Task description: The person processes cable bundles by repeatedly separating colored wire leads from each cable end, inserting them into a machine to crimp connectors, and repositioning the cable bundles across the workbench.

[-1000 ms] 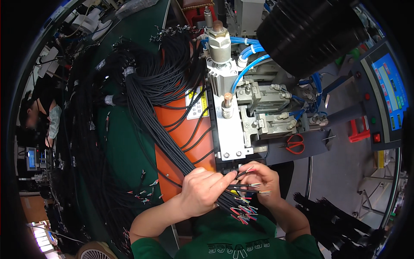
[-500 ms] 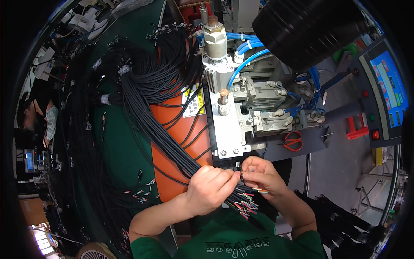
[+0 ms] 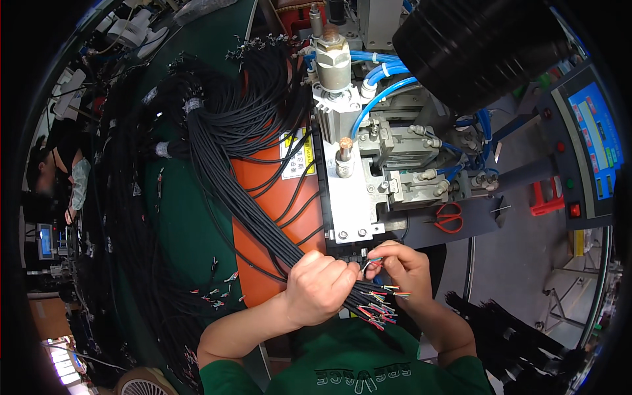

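My left hand (image 3: 319, 288) is closed round a thick bundle of black cables (image 3: 253, 210). Past my fist their cut ends fan out, showing thin coloured wires (image 3: 372, 309) in red, white and green. My right hand (image 3: 407, 271) pinches the fine coloured wires (image 3: 373, 262) of one cable end between thumb and fingers, just beside my left fist. Both hands are close to the front lower edge of a metal pneumatic press (image 3: 345, 204). The fingers of my left hand partly hide the cable being pinched.
An orange panel (image 3: 263, 191) lies under the cables, on a green table (image 3: 181, 230). Right of the press are red-handled scissors (image 3: 449, 217) and a control screen (image 3: 596, 138). A black cylinder (image 3: 480, 49) hangs at the upper right. More cables hang at lower right (image 3: 520, 342).
My right fingers have shifted on the cable end, and its coloured wires now show spread between them. My left fist keeps its hold on the bundle. The view has moved slightly.
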`<state>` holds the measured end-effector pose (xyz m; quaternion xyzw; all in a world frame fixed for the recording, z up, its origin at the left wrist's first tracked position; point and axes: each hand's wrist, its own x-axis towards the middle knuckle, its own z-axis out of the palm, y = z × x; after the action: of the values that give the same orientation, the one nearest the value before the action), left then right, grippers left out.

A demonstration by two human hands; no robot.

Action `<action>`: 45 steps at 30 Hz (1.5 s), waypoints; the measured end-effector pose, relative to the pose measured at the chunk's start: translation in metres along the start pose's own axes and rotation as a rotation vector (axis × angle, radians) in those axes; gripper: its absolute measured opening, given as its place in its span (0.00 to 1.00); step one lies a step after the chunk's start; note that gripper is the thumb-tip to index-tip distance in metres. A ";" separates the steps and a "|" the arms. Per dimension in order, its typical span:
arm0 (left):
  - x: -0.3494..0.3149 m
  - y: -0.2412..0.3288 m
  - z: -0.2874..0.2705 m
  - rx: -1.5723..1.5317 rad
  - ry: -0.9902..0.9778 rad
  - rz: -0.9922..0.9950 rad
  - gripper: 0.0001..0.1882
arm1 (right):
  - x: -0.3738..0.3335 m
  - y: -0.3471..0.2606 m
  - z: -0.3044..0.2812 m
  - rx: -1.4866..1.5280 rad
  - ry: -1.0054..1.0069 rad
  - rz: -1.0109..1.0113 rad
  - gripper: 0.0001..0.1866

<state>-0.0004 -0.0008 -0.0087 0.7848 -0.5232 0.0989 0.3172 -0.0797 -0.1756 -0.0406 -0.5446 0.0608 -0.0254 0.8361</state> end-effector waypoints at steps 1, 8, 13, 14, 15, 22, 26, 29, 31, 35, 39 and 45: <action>0.000 0.000 0.000 0.027 -0.002 0.013 0.08 | 0.003 0.002 -0.004 0.142 -0.038 0.079 0.10; 0.000 -0.001 0.003 0.045 -0.017 0.022 0.08 | 0.004 -0.015 -0.009 0.163 -0.043 0.327 0.10; -0.001 -0.002 0.002 0.000 -0.038 0.014 0.11 | 0.007 -0.018 -0.009 -0.094 -0.094 0.149 0.09; 0.000 -0.003 0.002 0.001 -0.038 0.014 0.11 | 0.008 -0.019 -0.010 -0.094 -0.094 0.148 0.09; 0.000 -0.003 0.003 -0.003 -0.040 0.010 0.11 | 0.009 -0.020 -0.011 -0.165 -0.118 0.106 0.09; -0.001 -0.003 0.005 0.014 -0.047 0.016 0.10 | 0.009 -0.018 -0.012 -0.386 -0.127 -0.017 0.06; -0.001 -0.004 0.001 -0.016 -0.067 0.029 0.10 | 0.012 -0.019 -0.015 -0.078 -0.110 0.240 0.05; -0.003 -0.006 0.002 -0.035 -0.099 0.053 0.05 | 0.015 -0.022 -0.017 -0.060 -0.139 0.324 0.05; -0.004 -0.007 0.001 -0.059 -0.081 0.074 0.05 | 0.015 -0.022 -0.018 -0.181 -0.190 0.222 0.05; -0.004 -0.005 0.000 -0.067 -0.087 0.062 0.13 | 0.016 -0.020 -0.011 -0.775 -0.180 -0.201 0.05; -0.001 0.003 -0.006 0.102 -0.172 -0.025 0.19 | 0.016 -0.016 -0.002 -1.190 -0.094 -0.445 0.04; 0.003 0.004 -0.008 0.087 -0.226 -0.081 0.24 | 0.018 -0.009 -0.003 -1.137 -0.059 -0.399 0.03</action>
<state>-0.0016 0.0004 0.0004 0.8245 -0.5185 0.0197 0.2256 -0.0619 -0.1844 -0.0348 -0.9076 -0.0616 -0.1301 0.3944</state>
